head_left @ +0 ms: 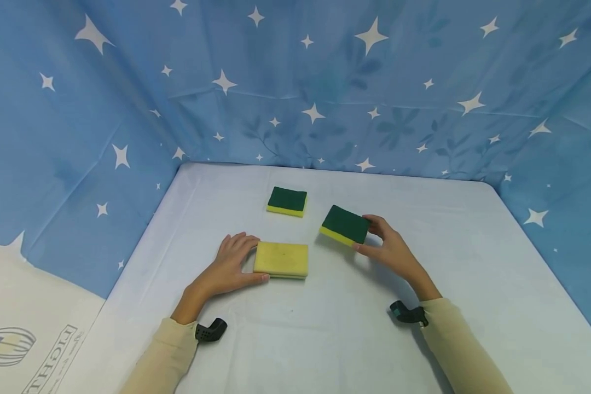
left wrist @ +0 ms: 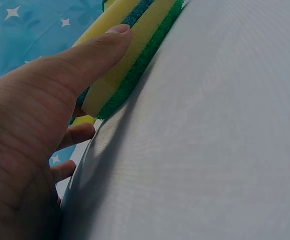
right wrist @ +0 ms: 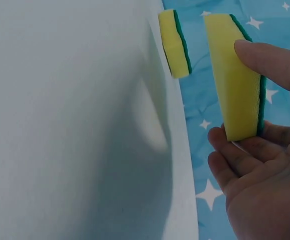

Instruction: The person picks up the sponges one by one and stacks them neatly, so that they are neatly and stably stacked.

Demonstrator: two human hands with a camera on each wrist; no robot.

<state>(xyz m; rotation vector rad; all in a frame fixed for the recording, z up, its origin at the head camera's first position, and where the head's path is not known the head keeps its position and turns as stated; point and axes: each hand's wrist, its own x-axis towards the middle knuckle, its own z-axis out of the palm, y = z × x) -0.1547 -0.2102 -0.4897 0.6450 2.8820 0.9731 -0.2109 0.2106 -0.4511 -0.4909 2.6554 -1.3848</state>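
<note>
While my L hand (head_left: 226, 269) pinches the 2-sponge stack (head_left: 282, 259), R hand (head_left: 391, 249) pinches a raised sponge (head_left: 346, 224); far sponge (head_left: 288, 200) unstacked, prob. half done.

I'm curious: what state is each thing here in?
Far scouring sponge: lying flat, green side up.
Lifted scouring sponge: tilted above the table, green side up.
Stacked scouring sponges: one on another, yellow sides up.
Left grip: holding the stack.
Right grip: pinching the lifted sponge.
Starry blue cloth: hanging, creased.
</note>
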